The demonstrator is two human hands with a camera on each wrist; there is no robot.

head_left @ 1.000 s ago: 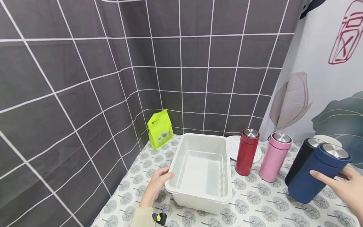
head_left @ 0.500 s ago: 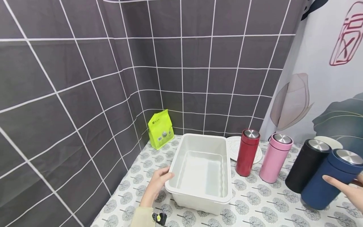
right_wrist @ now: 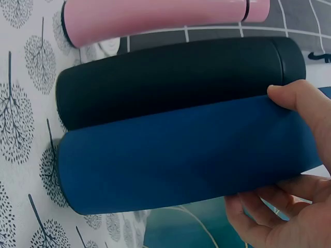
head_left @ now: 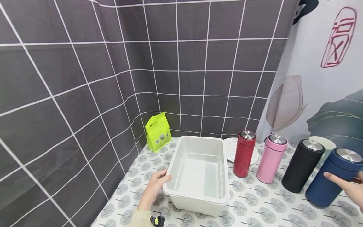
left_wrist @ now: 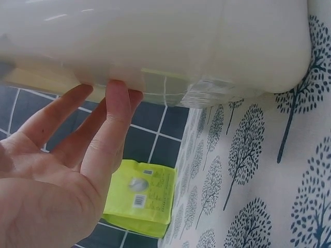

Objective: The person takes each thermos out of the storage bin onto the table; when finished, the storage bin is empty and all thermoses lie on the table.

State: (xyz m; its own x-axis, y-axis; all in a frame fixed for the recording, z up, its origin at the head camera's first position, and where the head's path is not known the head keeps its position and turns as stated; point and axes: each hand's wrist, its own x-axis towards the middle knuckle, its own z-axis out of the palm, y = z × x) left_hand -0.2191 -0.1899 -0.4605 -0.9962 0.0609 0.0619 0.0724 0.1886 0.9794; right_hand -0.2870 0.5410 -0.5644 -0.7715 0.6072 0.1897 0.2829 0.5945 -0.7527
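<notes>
My left hand (head_left: 156, 185) touches the left side of a white plastic tub (head_left: 178, 160). In the left wrist view the fingertips (left_wrist: 118, 93) rest against its outer wall, fairly straight. On the right, my right hand (head_left: 351, 189) grips a blue vacuum flask (head_left: 330, 183) with a steel-topped lid, thumb on one side and fingers on the other. The flask stands nearly upright, its base at the patterned tablecloth. To its left are a black flask (head_left: 303, 167), a pink flask (head_left: 271, 160) and a red flask (head_left: 244, 154), all upright.
A bright green bag (head_left: 158, 132) stands in the back left corner. Behind the red flask lies a round white woven mat (head_left: 230, 148), and a pale cup (head_left: 326, 143) sits behind the black and blue flasks. Dark gridded cloth (head_left: 193, 85) lines the walls.
My right hand has moved the blue flask to the right, from overlapping the black flask to standing beside it with a gap. The left hand stays at the tub.
</notes>
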